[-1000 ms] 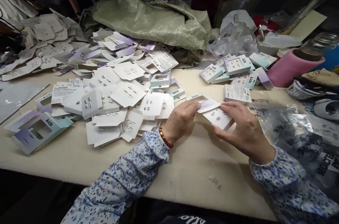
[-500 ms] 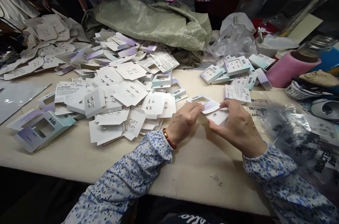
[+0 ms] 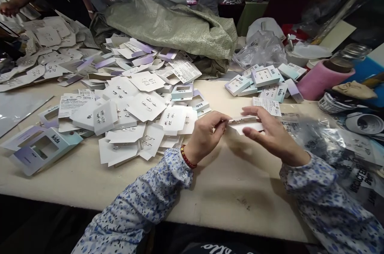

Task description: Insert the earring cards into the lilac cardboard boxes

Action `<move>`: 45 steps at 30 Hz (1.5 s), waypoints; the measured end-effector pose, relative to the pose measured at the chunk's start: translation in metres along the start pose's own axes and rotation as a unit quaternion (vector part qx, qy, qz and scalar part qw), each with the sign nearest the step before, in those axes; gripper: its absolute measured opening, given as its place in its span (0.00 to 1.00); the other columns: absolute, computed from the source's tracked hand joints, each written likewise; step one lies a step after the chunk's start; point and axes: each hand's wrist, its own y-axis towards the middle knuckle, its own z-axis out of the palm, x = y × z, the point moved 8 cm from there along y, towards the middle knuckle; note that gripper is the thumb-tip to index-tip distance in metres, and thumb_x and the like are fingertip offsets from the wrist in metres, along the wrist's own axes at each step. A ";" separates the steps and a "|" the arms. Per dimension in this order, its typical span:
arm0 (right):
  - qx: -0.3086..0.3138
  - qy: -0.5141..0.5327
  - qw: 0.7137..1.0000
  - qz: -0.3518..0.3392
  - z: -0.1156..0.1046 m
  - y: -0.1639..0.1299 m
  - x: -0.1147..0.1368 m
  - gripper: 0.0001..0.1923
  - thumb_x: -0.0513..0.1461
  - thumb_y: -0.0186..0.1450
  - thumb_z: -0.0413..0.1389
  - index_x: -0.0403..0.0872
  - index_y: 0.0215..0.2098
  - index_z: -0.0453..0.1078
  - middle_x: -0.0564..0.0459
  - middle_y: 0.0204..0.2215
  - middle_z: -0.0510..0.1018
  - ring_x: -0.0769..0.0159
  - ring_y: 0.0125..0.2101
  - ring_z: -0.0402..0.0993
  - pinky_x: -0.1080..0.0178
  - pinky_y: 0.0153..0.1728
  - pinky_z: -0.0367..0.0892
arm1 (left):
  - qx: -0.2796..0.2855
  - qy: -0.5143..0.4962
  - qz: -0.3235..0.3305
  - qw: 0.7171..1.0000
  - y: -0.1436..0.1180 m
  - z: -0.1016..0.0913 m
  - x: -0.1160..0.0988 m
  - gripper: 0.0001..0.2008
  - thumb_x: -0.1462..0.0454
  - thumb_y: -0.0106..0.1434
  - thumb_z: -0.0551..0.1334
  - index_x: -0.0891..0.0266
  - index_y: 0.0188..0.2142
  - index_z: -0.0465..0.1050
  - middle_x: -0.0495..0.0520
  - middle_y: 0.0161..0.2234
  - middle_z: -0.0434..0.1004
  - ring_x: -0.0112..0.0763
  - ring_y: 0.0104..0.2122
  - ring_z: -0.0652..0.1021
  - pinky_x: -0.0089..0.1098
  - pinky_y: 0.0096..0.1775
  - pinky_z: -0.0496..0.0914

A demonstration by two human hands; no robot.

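Observation:
Between my hands a small white cardboard box with an earring card [image 3: 246, 125] is tilted nearly edge-on, silvery earrings showing along its upper side. My left hand [image 3: 207, 137] pinches its left end between thumb and fingers. Around the right end, my right hand [image 3: 274, 138] has its thumb and fingers spread apart, the thumb near the lower edge. On the left lies a heap of white earring cards [image 3: 147, 102] among flat, unfilled boxes. A purple and mint "kids" box [image 3: 45, 150] with a cut-out window rests at its front left. Filled earring boxes [image 3: 265, 78] are piled beyond my right hand.
A green woven sack [image 3: 174, 26] lies across the back of the table. At right are a pink roll [image 3: 325, 80], a clear plastic bag [image 3: 261, 50] and printed plastic bags [image 3: 357, 162]. Other people stand behind the table.
The box has turned from showing its printed window face to nearly edge-on. My right hand's fingers have spread from their grip on it; my left hand still pinches the left end.

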 end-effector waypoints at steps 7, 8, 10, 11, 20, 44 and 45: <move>0.034 0.211 0.972 0.102 0.002 0.010 0.001 0.26 0.58 0.59 0.63 0.44 0.38 0.73 0.56 0.23 0.71 0.73 0.19 0.61 0.67 0.18 0.60 | 0.027 -0.267 -0.225 0.937 0.000 0.002 0.023 0.05 0.64 0.63 0.65 0.66 0.35 0.76 0.50 0.28 0.75 0.24 0.24 0.75 0.27 0.28 0.74; 0.026 0.211 0.971 0.110 0.004 0.012 0.000 0.25 0.57 0.59 0.64 0.44 0.37 0.73 0.57 0.22 0.70 0.74 0.18 0.59 0.68 0.18 0.57 | 0.027 -0.277 -0.231 0.932 0.000 0.002 0.024 0.06 0.63 0.63 0.66 0.66 0.35 0.76 0.50 0.28 0.75 0.24 0.25 0.75 0.27 0.28 0.74; 0.022 0.213 0.970 0.117 0.009 0.015 -0.002 0.24 0.55 0.57 0.66 0.44 0.36 0.73 0.55 0.25 0.73 0.74 0.20 0.61 0.68 0.20 0.58 | 0.020 -0.278 -0.226 0.933 0.001 0.001 0.025 0.06 0.63 0.62 0.66 0.65 0.36 0.75 0.49 0.27 0.74 0.24 0.25 0.73 0.26 0.28 0.72; 0.024 0.218 0.968 0.117 0.013 0.016 -0.003 0.23 0.54 0.56 0.67 0.44 0.36 0.73 0.54 0.28 0.75 0.72 0.23 0.65 0.67 0.22 0.61 | 0.018 -0.270 -0.217 0.938 0.001 -0.001 0.026 0.06 0.63 0.63 0.65 0.65 0.36 0.75 0.49 0.27 0.73 0.24 0.25 0.73 0.26 0.28 0.71; 0.016 0.310 0.945 0.106 0.041 0.025 -0.022 0.19 0.51 0.59 0.64 0.44 0.35 0.72 0.56 0.24 0.71 0.69 0.25 0.67 0.66 0.23 0.65 | -0.007 -0.230 -0.275 0.933 -0.013 0.008 0.051 0.11 0.57 0.63 0.65 0.63 0.37 0.72 0.51 0.33 0.73 0.26 0.30 0.71 0.26 0.32 0.68; -0.178 0.165 0.968 -0.063 0.023 0.012 -0.031 0.13 0.49 0.68 0.57 0.48 0.40 0.68 0.53 0.32 0.77 0.69 0.23 0.72 0.65 0.20 0.69 | -0.102 0.006 0.022 0.994 -0.004 -0.011 0.032 0.06 0.64 0.67 0.65 0.61 0.39 0.81 0.55 0.36 0.81 0.32 0.40 0.78 0.35 0.42 0.75; -0.176 0.175 0.967 -0.052 0.022 0.013 -0.030 0.15 0.50 0.68 0.57 0.48 0.41 0.66 0.54 0.30 0.76 0.69 0.23 0.72 0.65 0.20 0.69 | -0.108 -0.007 0.016 0.994 -0.005 -0.012 0.032 0.05 0.63 0.67 0.65 0.62 0.38 0.80 0.55 0.35 0.81 0.32 0.39 0.78 0.35 0.41 0.75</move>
